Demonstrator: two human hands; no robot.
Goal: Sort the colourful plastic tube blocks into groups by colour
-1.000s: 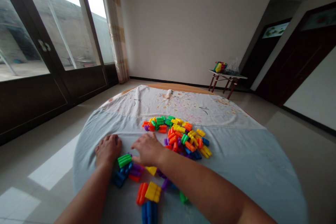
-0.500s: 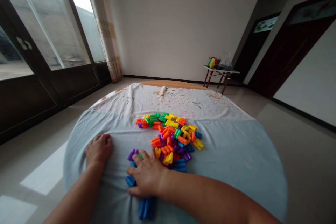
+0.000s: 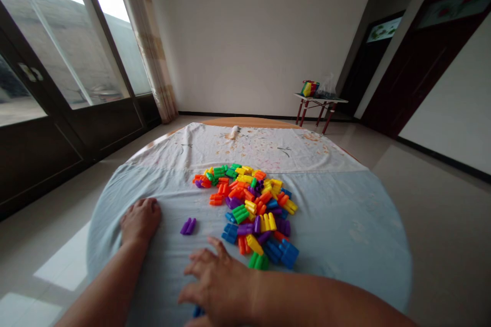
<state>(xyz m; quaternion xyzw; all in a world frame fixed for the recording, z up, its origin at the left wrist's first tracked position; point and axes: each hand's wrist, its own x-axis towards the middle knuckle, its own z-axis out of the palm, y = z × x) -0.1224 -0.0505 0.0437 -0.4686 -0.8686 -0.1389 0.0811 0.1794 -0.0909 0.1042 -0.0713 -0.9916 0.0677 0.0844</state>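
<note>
A heap of plastic blocks in orange, yellow, green, purple and blue lies on the blue cloth in front of me. My left hand rests on the cloth left of the heap, fingers lying down, nothing seen in it. Below the heap's near edge, my right hand has its fingers spread, palm down. A blue piece shows partly beneath it; what else lies under the palm is hidden. Between the hands, a purple block sits apart from the heap.
The round table carries a pale blue cloth and a white flowered cloth. Beyond it, a small table with a colourful bag stands near the wall. Glass doors are on the left.
My right hand has moved a little nearer to me. Blocks that were by its fingers now lie against the heap, and the purple block stands uncovered. My left hand stays on the cloth.
</note>
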